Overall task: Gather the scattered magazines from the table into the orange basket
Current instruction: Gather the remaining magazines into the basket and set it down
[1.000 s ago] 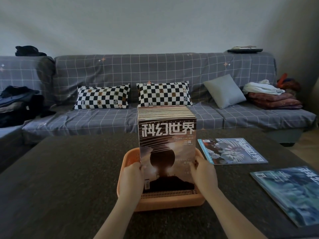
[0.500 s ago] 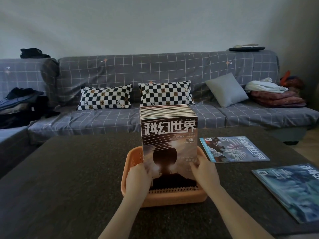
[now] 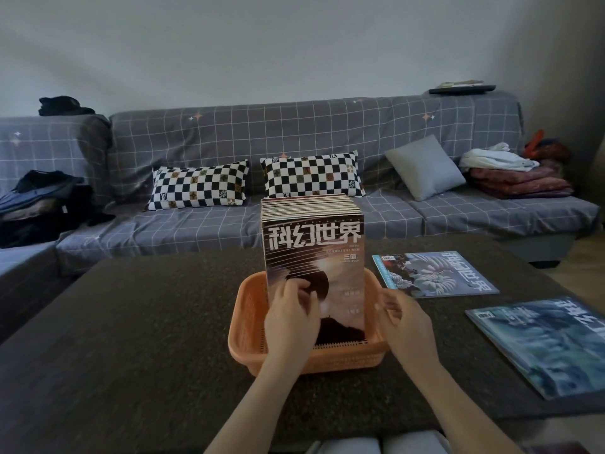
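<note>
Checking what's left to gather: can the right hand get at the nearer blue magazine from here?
Probably yes. The right hand holds nothing, beside the basket, and the nearer blue magazine lies flat on the table on that same side, with only bare tabletop between them.

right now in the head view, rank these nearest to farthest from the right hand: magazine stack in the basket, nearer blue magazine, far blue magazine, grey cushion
From the right hand:
1. Magazine stack, just to its left, upright in the orange basket.
2. Far blue magazine, flat on the table, up and right.
3. Nearer blue magazine, flat at the table's right edge; close to call with 2.
4. Grey cushion, back on the sofa.
</note>
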Available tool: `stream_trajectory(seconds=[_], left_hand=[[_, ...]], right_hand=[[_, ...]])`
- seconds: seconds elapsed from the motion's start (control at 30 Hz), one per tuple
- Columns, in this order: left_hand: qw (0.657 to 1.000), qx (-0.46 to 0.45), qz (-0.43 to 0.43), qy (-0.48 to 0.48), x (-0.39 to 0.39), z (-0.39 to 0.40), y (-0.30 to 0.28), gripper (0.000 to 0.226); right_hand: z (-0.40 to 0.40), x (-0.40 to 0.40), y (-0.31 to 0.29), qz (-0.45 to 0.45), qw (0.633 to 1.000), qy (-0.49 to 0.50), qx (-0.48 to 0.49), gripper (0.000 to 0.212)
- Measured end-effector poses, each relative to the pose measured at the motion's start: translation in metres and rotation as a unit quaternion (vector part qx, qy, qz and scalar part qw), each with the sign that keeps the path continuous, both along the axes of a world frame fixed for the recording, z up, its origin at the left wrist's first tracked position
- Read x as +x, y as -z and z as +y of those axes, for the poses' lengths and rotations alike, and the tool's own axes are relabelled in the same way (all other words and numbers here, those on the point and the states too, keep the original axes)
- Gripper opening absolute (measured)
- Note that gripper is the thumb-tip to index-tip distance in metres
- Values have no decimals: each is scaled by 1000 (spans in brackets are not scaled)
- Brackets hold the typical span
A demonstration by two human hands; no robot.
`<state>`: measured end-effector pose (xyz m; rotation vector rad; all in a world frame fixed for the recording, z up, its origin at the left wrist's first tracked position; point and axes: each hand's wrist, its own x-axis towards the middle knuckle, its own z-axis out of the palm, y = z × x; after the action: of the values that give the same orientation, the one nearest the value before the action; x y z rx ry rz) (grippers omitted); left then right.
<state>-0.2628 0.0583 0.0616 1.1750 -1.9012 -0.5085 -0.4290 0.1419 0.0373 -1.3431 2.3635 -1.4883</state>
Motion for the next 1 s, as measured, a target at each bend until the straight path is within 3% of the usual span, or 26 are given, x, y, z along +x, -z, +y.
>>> stream_trajectory(seconds=[0.33, 0.57, 0.77, 1.0], left_hand=[[978, 86, 15, 191, -123, 44, 6, 14], [954, 207, -20, 215, -229, 35, 19, 7], [939, 257, -135, 181, -303, -8, 32, 36], [927, 201, -276, 154, -365, -76, 71, 48]], right_hand=[[75, -75, 12, 28, 995, 99, 0, 29], [85, -140, 36, -9, 986, 164, 19, 29], [48, -196, 56, -41, 973, 218, 63, 32], [-13, -252, 73, -2, 943, 279, 181, 48]])
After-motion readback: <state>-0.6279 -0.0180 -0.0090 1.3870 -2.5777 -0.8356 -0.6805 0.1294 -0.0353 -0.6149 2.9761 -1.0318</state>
